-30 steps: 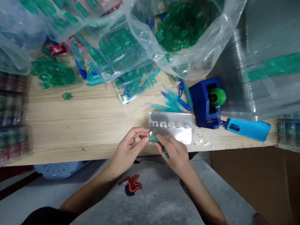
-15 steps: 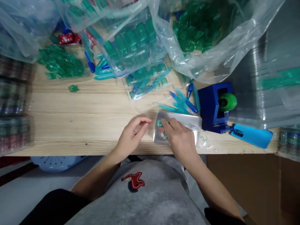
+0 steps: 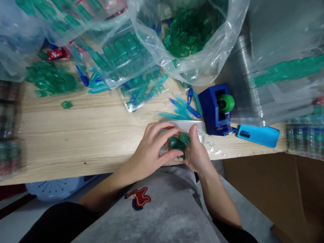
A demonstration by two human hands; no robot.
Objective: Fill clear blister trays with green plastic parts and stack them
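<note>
Several green translucent pieces (image 3: 178, 145) are gathered between my two hands, above the shallow silver metal tray (image 3: 199, 125). My left hand (image 3: 153, 145) curls round them from the left, thumb below and fingers above. From the right, my right hand (image 3: 198, 153) cups the same pieces against its palm, thumb pointing up. The fingers hide part of the pieces and most of the tray. Just behind the tray lie blue and turquoise pen-shaped plastic parts (image 3: 184, 109).
A blue tape dispenser (image 3: 212, 114) with a green roll stands right of the tray, beside a blue phone (image 3: 258, 135). Behind are an open plastic bag (image 3: 182, 72) of green pieces, clear packs (image 3: 141, 91) and a green pile (image 3: 52, 79). Clear packages (image 3: 10, 155) are stacked at left.
My right hand has come up from the tray and turned its palm inward, with green pieces in it. My left hand has moved right to meet it. The view has shifted right.
</note>
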